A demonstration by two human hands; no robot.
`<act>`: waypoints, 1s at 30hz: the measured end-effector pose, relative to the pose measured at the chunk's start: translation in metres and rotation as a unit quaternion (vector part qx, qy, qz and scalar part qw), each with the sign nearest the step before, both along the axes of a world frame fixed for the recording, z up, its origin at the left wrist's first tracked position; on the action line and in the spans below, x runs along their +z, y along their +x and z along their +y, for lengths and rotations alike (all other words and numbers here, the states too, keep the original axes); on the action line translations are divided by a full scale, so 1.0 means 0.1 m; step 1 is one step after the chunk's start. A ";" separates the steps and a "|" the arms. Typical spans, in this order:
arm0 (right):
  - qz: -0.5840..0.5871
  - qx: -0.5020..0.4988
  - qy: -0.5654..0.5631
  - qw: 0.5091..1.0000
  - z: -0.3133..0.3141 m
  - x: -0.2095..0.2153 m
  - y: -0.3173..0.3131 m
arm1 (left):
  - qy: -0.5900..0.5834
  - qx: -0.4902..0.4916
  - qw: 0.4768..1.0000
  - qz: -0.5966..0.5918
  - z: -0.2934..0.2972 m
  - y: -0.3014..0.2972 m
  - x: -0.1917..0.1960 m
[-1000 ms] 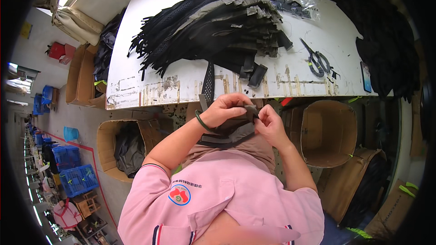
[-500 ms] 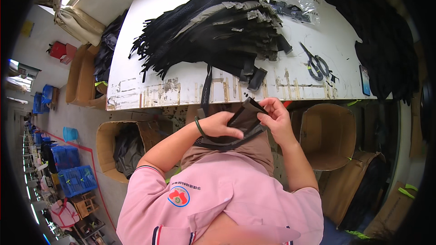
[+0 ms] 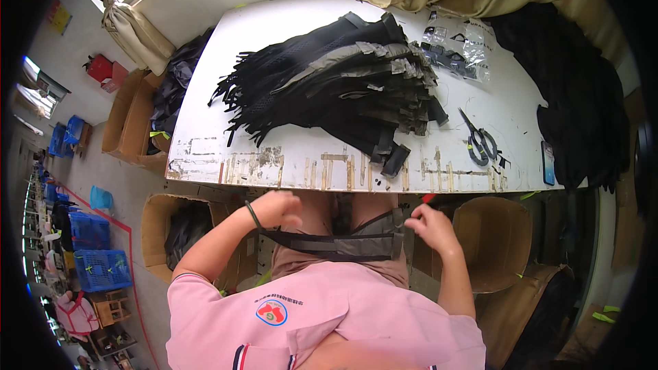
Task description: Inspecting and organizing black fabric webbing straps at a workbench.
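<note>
A black and grey fabric strap piece [image 3: 343,245] stretches across my lap below the table edge. My left hand [image 3: 277,210] hovers above its left end, fingers loosely bent and slightly apart, with nothing visible in them. The strap's left end passes beneath my left wrist. At the right end, my right hand [image 3: 434,227] is closed, thumb and fingertips close beside the fabric edge. Whatever those fingertips hold is too small to make out. A large pile of similar black and grey strap pieces [image 3: 329,89] lies on the table in front of me.
On the white table [image 3: 288,157] lie black-handled scissors [image 3: 480,142], a phone [image 3: 547,163] and a clear plastic bag [image 3: 459,48] of dark parts. Black fabric [image 3: 569,96] drapes over the right side. Cardboard boxes [image 3: 490,240] stand under the table and at the left.
The strap piece has gone from folded between both hands to spread across my lap. My hands have moved apart, left hand leftward, right hand slightly rightward. The view has tilted up.
</note>
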State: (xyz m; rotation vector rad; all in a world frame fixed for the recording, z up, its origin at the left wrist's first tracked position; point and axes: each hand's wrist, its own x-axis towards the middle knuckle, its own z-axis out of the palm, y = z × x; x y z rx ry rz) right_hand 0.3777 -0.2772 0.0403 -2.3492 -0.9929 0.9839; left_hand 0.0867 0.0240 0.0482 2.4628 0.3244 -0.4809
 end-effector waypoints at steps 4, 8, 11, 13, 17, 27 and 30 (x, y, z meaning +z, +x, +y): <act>-0.189 0.016 0.288 0.938 1.00 0.21 0.27 | 0.101 0.101 0.913 -0.381 0.59 1.17 0.42; -0.312 0.164 0.189 0.917 1.70 -0.41 0.09 | 0.272 0.258 0.864 -0.335 1.22 2.27 0.26; -0.333 0.183 0.171 0.909 1.66 -0.59 -0.03 | 0.270 0.217 0.911 -0.226 1.23 2.37 0.03; -0.330 0.187 0.189 0.906 1.54 -0.59 -0.03 | 0.304 0.161 0.898 -0.273 1.02 2.26 -0.11; -0.318 0.209 0.191 0.905 1.41 -0.55 0.04 | 0.334 0.096 0.871 -0.346 0.64 1.91 -0.22; -0.064 0.084 0.318 0.942 0.97 -0.06 0.00 | 0.241 0.140 0.858 -0.431 0.25 1.38 -0.39; 0.042 -0.182 0.326 0.927 1.00 0.11 -0.07 | 0.253 0.157 0.852 -0.432 0.12 1.33 -0.33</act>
